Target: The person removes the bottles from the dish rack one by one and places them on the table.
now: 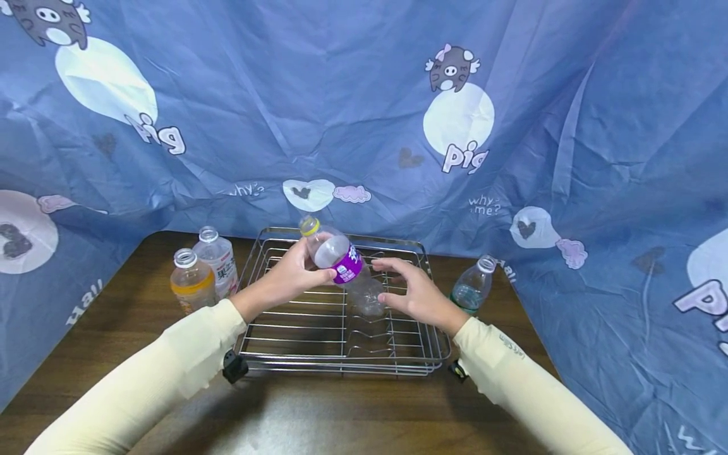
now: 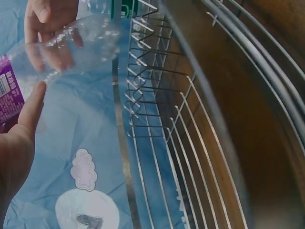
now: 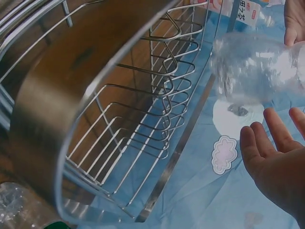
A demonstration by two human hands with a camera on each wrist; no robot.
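Observation:
A clear plastic bottle with a purple label and a yellow neck ring is tilted over the wire rack, its neck toward the upper left. My left hand grips it near the label, with the thumb across the front. Beside the bottle's base is my right hand, fingers spread and relaxed. In the right wrist view a gap shows between those fingers and the bottle. The left wrist view shows the purple label close to the left thumb.
Left of the rack stand a bottle with an orange band and a white-labelled bottle. A green-labelled bottle stands to the right, near my right wrist. Behind the wooden table hangs a blue printed cloth.

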